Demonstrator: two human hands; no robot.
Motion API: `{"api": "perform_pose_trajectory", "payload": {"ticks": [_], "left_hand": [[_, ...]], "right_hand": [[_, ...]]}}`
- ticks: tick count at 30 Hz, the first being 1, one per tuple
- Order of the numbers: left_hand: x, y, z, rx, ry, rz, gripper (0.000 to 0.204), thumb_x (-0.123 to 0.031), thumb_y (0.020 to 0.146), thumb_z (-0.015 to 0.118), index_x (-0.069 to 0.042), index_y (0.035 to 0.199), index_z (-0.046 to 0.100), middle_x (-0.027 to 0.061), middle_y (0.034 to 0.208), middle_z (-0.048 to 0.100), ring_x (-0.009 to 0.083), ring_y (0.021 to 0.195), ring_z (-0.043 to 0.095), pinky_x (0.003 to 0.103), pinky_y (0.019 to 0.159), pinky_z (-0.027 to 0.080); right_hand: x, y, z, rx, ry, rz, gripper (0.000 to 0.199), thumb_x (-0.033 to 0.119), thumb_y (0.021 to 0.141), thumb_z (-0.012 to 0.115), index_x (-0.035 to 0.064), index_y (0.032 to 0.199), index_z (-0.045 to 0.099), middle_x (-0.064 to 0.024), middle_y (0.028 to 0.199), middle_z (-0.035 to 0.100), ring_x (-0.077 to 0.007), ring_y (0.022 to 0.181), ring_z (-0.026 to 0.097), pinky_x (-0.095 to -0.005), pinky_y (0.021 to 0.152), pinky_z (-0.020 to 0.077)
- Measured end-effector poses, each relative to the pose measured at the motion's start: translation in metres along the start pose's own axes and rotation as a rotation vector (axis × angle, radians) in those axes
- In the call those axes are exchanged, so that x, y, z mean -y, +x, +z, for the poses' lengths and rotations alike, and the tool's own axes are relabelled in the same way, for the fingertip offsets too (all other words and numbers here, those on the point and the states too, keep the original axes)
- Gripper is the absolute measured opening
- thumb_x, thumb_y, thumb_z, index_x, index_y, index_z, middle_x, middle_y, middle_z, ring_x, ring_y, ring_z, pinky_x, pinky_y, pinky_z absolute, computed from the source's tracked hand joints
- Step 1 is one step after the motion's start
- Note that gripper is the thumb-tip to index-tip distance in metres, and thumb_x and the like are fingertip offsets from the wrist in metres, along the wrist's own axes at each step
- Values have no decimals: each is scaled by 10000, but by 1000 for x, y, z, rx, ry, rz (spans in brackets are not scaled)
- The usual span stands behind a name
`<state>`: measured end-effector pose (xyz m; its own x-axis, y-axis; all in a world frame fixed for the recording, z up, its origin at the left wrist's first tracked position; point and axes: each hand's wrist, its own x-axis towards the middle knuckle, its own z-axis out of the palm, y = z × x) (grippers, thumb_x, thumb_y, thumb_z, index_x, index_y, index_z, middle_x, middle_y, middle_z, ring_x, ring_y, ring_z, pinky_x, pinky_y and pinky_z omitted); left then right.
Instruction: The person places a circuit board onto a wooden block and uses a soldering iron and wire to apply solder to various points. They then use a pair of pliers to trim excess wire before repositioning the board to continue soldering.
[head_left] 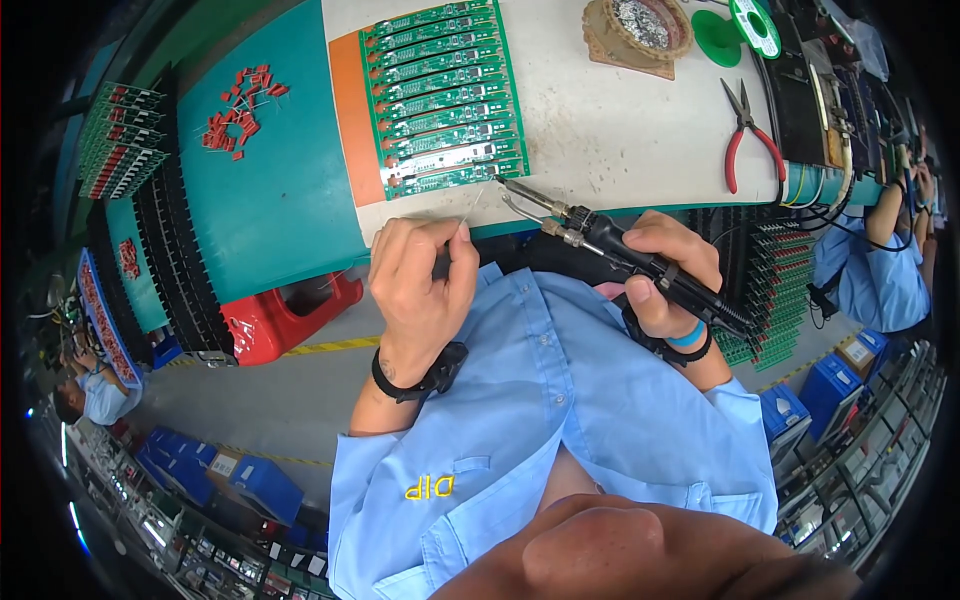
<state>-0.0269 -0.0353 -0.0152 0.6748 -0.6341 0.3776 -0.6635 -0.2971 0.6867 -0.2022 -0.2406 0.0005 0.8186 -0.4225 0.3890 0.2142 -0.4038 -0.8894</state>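
Right hand (668, 268) fisted around soldering iron (620, 250)

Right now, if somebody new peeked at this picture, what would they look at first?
Probably the black soldering iron gripped in the right hand, its metal tip pointing at the bottom corner of the green panel of circuit boards in the middle of the bench. Close beside it, the left hand pinches a thin solder wire near that same corner. Next come the red-handled pliers lying to the right and the pile of small red parts on the teal mat to the left.
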Motion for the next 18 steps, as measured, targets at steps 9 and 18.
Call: {"api": "perform_pose_trajectory", "payload": {"ticks": [9,18], "left_hand": [[-1,0,0,8,3,-4,164,41,814,765,-33,925,670,80,766,595,277,692,579,396,652,448],[-2,6,0,31,16,42,109,65,867,752,10,905,667,93,793,626,198,663,604,318,602,473]], "right_hand": [[1,2,0,4,-30,-29,382,286,961,729,-44,1137,648,-113,767,689,-194,641,600,-351,653,488],[-2,2,0,4,-63,-91,374,255,935,745,-46,1136,654,-115,769,687,-208,634,609,-357,641,485]]}}
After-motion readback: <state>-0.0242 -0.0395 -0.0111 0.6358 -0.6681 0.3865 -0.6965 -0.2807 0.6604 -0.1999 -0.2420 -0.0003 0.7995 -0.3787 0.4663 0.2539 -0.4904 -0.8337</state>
